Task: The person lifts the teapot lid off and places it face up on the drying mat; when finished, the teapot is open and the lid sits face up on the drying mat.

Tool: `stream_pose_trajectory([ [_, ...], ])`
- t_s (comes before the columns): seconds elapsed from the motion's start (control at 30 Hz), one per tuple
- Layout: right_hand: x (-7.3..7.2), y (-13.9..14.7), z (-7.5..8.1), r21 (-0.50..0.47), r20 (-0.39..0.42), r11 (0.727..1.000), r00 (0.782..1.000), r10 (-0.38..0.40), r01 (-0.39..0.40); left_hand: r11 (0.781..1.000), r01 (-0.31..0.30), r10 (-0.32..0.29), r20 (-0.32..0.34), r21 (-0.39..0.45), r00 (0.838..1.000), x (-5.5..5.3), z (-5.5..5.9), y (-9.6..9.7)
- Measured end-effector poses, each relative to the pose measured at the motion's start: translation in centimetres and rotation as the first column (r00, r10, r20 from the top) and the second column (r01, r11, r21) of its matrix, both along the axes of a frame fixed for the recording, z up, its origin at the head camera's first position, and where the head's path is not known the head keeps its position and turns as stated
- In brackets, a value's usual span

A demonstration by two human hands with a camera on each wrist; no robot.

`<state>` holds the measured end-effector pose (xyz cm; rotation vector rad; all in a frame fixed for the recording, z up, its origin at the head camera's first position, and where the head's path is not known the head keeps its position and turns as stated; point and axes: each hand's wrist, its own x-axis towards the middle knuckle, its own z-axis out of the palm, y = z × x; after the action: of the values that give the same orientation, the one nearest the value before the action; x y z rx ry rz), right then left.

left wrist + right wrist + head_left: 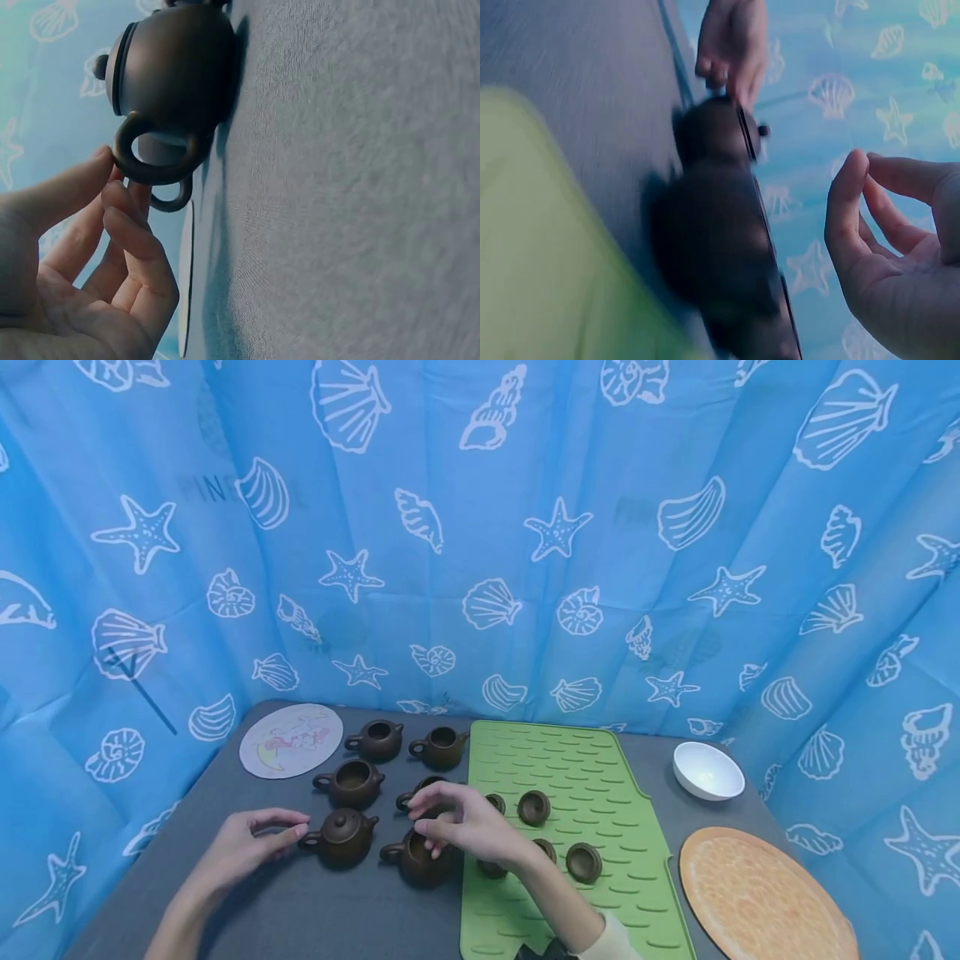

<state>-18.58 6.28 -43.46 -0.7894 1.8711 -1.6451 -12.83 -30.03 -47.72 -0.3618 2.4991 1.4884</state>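
A dark brown teapot (343, 838) with its lid on stands on the grey table. At its loop handle, the left hand (251, 843) pinches with thumb and fingertips; the left wrist view shows the thumb tip against the handle (154, 174). Over an uncovered brown teapot (422, 870), the right hand (468, 827) hovers with loosely bent fingers. Its thumb and forefinger tips (853, 169) come together with nothing visible between them. Part of that teapot and another uncovered one (427, 787) behind it are hidden by the right hand. Several brown teapot lids (533, 808) lie on the green mat, some partly covered by the arm.
More uncovered teapots (375, 741) stand toward the back. A round pale mat (288, 739) lies back left. On the right are the green mat (630, 910), a white bowl (708, 772) and a round tan mat (765, 893). A blue curtain (480, 543) hangs behind the table.
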Motion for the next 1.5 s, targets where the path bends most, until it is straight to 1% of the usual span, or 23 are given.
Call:
stream_pose_trajectory([
  [0.2,0.7,-4.7,-0.4,-0.058,0.067,0.998,0.997,0.033,-0.029,0.999,-0.039,0.039,0.018,0.023,0.999,0.2,-0.5,0.1],
  [0.27,0.8,-6.2,-0.7,-0.054,0.065,0.998,0.997,0.032,-0.028,0.999,-0.042,0.042,0.019,0.025,0.999,0.2,-0.7,0.1],
  [0.37,0.7,-8.2,-1.0,-0.021,0.051,1.000,0.999,0.002,-0.001,0.999,-0.040,0.039,0.013,0.035,0.999,0.3,-0.9,0.2],
  [0.5,0.5,-10.0,-1.3,0.050,0.003,0.998,0.999,-0.049,0.049,0.998,-0.042,0.041,0.011,0.052,0.999,0.6,-1.1,0.3],
  [0.7,0.2,-11.5,-2.0,0.159,-0.130,0.981,0.988,-0.087,0.108,0.996,-0.061,0.059,0.026,0.064,0.998,0.8,-1.3,0.2],
  [0.87,0.1,-11.7,-2.0,0.191,-0.160,0.972,0.982,-0.104,0.134,0.995,-0.070,0.067,0.040,0.077,0.997,0.7,-1.3,0.3],
  [1.07,0.2,-10.8,-1.5,0.143,-0.163,0.976,0.977,-0.139,0.163,0.994,-0.068,0.066,0.035,0.083,0.997,0.7,-1.4,0.4],
  [1.3,0.8,-8.5,-0.6,0.134,-0.153,0.977,0.978,-0.143,0.164,0.993,-0.069,0.066,0.038,0.093,0.997,0.8,-1.5,0.3],
  [1.5,1.3,-5.6,0.0,0.083,-0.167,0.986,0.978,-0.127,0.142,0.994,-0.066,0.063,0.035,0.088,0.997,0.8,-1.5,0.2],
])
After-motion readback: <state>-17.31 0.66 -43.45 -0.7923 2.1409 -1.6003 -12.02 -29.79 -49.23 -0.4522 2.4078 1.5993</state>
